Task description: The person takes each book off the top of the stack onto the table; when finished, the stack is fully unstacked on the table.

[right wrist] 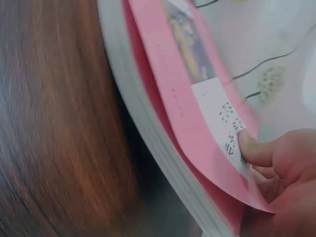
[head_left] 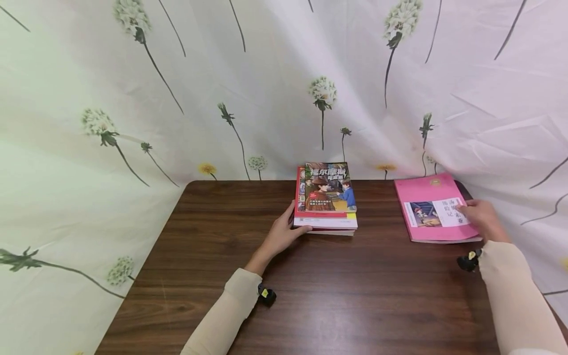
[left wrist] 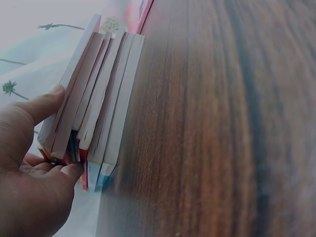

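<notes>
A stack of books (head_left: 326,223) lies at the back middle of the table, a comic-style book (head_left: 330,190) with a dark illustrated cover on top. My left hand (head_left: 282,232) holds the stack's near left corner. In the left wrist view, the thumb of the left hand (left wrist: 32,168) lies against the page edges (left wrist: 98,98), and the other fingers curl at the side. At the right, my right hand (head_left: 481,217) grips the right edge of a pink book (head_left: 426,192). The right wrist view has the thumb on its cover (right wrist: 170,98), which bows away from the pages; the fingers are partly hidden.
The dark wooden table (head_left: 355,291) spreads out in front of both books and stack. Behind it and along its sides hangs a white cloth (head_left: 275,98) printed with dandelions. A gap of table separates the stack from the pink book.
</notes>
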Available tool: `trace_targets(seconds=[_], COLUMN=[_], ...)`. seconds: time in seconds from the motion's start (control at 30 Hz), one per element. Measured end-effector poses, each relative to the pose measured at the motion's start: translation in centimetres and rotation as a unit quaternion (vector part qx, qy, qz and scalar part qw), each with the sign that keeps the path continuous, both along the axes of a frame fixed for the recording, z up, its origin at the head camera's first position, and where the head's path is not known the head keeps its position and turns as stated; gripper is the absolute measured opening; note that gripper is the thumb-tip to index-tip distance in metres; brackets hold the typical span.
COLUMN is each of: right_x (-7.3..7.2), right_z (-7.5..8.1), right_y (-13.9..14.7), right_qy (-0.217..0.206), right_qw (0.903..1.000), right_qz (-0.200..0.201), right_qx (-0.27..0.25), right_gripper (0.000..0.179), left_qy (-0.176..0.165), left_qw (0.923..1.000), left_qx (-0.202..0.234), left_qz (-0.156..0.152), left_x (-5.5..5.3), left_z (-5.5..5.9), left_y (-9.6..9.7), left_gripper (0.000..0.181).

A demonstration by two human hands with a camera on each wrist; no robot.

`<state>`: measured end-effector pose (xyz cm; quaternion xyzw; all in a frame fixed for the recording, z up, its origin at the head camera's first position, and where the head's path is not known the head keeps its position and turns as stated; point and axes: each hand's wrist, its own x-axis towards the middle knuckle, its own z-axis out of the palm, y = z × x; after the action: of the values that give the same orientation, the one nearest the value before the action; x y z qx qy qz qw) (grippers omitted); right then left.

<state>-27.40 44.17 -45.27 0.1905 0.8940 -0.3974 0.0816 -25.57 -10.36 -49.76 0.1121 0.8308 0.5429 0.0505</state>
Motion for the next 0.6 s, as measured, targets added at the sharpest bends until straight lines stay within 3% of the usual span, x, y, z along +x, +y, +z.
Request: trace_targets(seconds=[0.13, 0.23, 0.33, 0.6], right_x=[-0.1, -0.1, -0.1, -0.2], right_z=[-0.3, -0.7, -1.0, -1.6], right_y=[0.1, 0.0, -0.2, -0.8], right_qy=[0.028, 0.02, 0.014, 0.007], right_qw=[0.9944, 0.9897, 0.989, 0.995], right_qz=[0.041, 0.061, 0.064, 0.005], right_qx=[0.094, 0.128, 0.132, 0.1], right_gripper=[0.059, 0.06, 0.061, 0.059], left_qy=[-0.005, -0.006, -0.007, -0.006], left_qw=[1.0, 1.0, 1.0, 0.9999], left_qx=[0.002, 0.002, 0.0, -0.006], left_qz=[-0.004, -0.008, -0.007, -0.004], left_x=[0.0, 0.1, 0.1, 0.0], left_z=[0.2, 0.2, 0.3, 0.1], left_y=[0.0, 0.0, 0.0, 0.0], left_gripper=[0.102, 0.102, 0.101, 0.102])
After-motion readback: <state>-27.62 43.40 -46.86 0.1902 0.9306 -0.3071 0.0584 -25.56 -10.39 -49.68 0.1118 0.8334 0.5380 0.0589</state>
